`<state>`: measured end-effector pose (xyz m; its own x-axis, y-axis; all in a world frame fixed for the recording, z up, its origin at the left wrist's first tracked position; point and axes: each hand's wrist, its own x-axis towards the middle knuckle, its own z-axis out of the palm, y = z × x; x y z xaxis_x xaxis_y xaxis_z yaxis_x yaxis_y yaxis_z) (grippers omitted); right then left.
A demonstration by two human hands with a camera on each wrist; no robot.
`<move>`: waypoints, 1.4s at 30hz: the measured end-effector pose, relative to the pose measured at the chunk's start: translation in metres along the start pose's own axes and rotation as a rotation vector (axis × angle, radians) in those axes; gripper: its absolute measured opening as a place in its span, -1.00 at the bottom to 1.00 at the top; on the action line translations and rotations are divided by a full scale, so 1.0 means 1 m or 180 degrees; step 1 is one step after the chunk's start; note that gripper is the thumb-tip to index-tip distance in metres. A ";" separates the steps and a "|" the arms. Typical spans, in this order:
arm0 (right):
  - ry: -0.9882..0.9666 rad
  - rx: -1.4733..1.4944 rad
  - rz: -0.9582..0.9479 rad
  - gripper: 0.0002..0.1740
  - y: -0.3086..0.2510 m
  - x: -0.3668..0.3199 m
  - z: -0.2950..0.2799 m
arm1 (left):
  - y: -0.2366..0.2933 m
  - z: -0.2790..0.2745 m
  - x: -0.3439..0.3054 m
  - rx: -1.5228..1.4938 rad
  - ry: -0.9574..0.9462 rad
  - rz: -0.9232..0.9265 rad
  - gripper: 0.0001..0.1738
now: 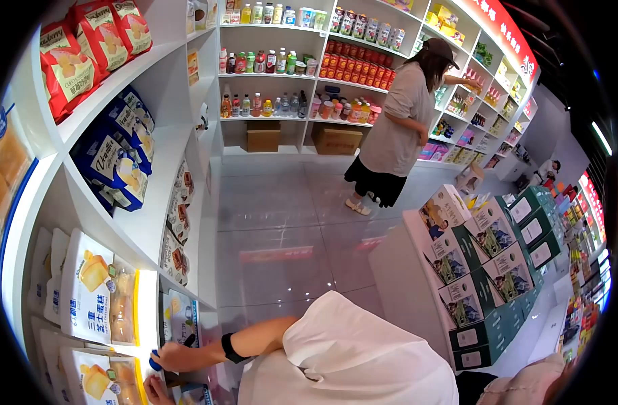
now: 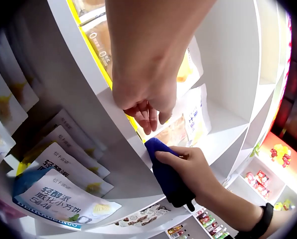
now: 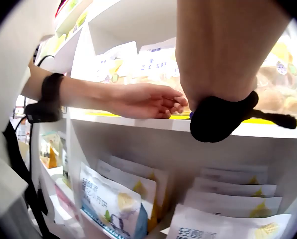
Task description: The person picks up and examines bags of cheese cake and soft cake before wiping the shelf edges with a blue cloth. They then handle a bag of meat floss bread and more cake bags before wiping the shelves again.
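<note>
My right hand grips a dark blue hand-held device with a black end, its tip right at the shelf's front edge. The device's exact kind cannot be told. In the right wrist view the black end shows below the wrist. My left hand is close to the device's tip, fingers loosely bent along the yellow edge strip and nothing in them. In the head view the right hand appears above the left hand. Bagged cakes stand on the shelf behind the hands.
The lower shelf holds white biscuit pouches. Higher up are blue bags and red bags. A person in a cap stands by the far shelves. Stacked green boxes are on a white counter to the right.
</note>
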<state>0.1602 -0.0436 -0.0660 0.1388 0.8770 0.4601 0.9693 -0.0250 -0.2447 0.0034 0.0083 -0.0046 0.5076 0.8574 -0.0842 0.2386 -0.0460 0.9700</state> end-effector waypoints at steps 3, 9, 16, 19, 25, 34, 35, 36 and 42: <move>-0.0079 0.0744 -0.0002 -0.65 -0.009 -0.002 -0.023 | -0.006 -0.004 -0.001 -0.0091 0.0142 0.0020 -0.65; 0.0196 -0.0174 0.0782 -0.64 0.045 0.036 -0.049 | -0.081 -0.022 0.034 -0.0542 -0.0182 0.0763 -0.80; -0.0149 -0.0476 0.1188 -0.81 0.096 0.039 -0.054 | -0.035 -0.012 0.009 -0.0596 0.0088 0.0351 -0.82; -0.0023 -0.0523 0.1128 -0.82 0.097 0.040 -0.053 | -0.023 -0.009 0.006 -0.0693 0.0118 0.0362 -0.82; -0.0156 -0.0427 0.0753 -0.78 0.073 0.042 -0.052 | -0.024 -0.007 0.008 -0.0998 0.0143 0.0320 -0.82; -0.0675 0.0772 -0.0272 -0.74 -0.019 0.024 -0.044 | -0.030 -0.010 0.009 -0.1050 0.0123 0.0389 -0.83; -0.0716 0.0848 -0.0153 -0.72 -0.020 0.025 -0.048 | -0.029 -0.011 0.009 -0.1138 0.0148 0.0352 -0.82; -0.0757 0.0927 -0.0038 -0.70 -0.018 0.027 -0.052 | -0.029 -0.011 0.009 -0.1223 0.0179 0.0317 -0.82; -0.0294 0.0612 0.0756 -0.61 0.036 0.042 -0.067 | -0.032 -0.016 0.007 -0.1490 0.0252 0.0336 -0.78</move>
<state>0.2142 -0.0396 0.0021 0.3291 0.8975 0.2934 0.8546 -0.1509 -0.4969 -0.0137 0.0241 -0.0329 0.4401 0.8977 0.0203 -0.2180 0.0849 0.9722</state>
